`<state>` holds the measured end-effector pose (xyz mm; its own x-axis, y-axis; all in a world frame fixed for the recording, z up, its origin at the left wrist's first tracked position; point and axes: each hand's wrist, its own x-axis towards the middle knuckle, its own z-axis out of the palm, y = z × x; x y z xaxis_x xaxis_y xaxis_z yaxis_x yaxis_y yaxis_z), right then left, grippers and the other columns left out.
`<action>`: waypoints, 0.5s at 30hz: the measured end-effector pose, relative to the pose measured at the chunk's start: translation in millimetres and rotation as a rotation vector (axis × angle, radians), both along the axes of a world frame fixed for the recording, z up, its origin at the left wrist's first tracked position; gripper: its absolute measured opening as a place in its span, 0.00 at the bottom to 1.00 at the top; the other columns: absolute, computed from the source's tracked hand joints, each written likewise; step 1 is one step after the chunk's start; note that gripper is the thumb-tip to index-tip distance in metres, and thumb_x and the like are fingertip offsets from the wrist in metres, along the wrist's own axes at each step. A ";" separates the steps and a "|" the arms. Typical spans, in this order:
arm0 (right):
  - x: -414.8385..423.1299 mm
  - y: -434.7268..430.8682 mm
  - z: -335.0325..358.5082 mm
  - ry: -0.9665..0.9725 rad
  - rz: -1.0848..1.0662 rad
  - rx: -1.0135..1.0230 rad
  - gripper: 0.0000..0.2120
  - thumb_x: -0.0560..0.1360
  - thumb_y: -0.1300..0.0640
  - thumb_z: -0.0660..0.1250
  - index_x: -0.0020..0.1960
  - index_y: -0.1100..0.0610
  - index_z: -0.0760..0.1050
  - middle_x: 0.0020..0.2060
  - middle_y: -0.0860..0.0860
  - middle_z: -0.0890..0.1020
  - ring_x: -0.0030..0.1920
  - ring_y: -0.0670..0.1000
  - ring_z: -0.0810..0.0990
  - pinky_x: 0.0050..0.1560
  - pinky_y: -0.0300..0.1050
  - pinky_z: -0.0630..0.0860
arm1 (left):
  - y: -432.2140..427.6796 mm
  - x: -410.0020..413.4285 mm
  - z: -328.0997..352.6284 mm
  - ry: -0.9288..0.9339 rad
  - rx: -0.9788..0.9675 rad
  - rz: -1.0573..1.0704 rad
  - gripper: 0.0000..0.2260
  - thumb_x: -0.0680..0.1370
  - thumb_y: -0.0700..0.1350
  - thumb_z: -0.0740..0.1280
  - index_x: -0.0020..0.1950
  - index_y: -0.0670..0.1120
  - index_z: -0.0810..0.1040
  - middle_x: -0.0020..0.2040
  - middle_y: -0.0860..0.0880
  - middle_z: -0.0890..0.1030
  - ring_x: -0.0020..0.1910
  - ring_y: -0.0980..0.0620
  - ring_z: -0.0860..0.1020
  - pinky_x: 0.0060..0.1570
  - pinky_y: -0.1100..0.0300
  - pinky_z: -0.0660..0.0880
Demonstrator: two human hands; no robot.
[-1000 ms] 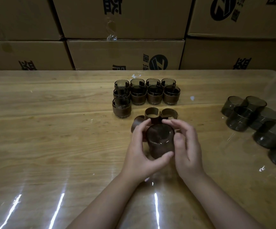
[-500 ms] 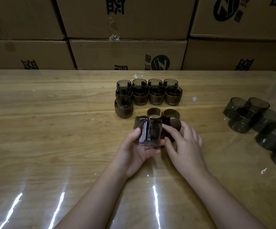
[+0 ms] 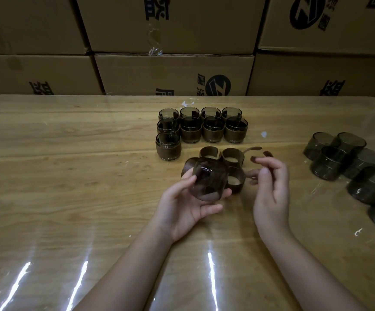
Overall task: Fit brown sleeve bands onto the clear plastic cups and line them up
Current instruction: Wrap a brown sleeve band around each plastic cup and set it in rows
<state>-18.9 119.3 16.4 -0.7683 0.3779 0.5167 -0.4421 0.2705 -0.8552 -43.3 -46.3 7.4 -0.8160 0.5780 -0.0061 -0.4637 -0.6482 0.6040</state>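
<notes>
Left hand holds cup, nine banded cups

Left hand holding cup, right hand beside bands

Two bare forearms reach in from the bottom edge, the left forearm and right forearm angled slightly toward each other. The left grip is turned palm up, thumb on the left wall and fingers curled beneath a clear cup, which it holds tilted. The right grip hovers just to the right, apart from the cup, palm facing left, fingers loosely curled, thumb and forefinger parted. Blur hides whether its fingertips touch anything.
</notes>
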 end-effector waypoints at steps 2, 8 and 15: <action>3.0 -1.8 2.5 0.045 0.024 -0.082 0.13 0.79 0.62 0.53 0.53 0.46 0.70 0.48 0.32 0.78 0.46 0.38 0.78 0.45 0.31 0.74 | 1.6 -0.4 -1.7 0.021 -0.048 0.040 0.22 0.69 0.42 0.69 0.63 0.47 0.77 0.61 0.38 0.79 0.55 0.35 0.80 0.39 0.54 0.81; 9.4 -7.6 0.0 0.099 0.183 0.196 0.11 0.79 0.59 0.52 0.50 0.47 0.71 0.50 0.32 0.77 0.47 0.37 0.77 0.49 0.30 0.72 | 7.4 1.3 -3.6 0.155 -0.228 0.140 0.25 0.71 0.42 0.67 0.68 0.45 0.71 0.60 0.42 0.78 0.53 0.41 0.80 0.38 0.55 0.79; 8.8 -8.3 -5.1 0.136 0.230 0.290 0.14 0.80 0.56 0.54 0.64 0.48 0.63 0.56 0.46 0.75 0.57 0.39 0.77 0.53 0.31 0.75 | 8.4 5.2 -1.2 0.250 -0.356 0.110 0.40 0.63 0.62 0.77 0.69 0.45 0.69 0.65 0.39 0.75 0.59 0.42 0.79 0.45 0.48 0.80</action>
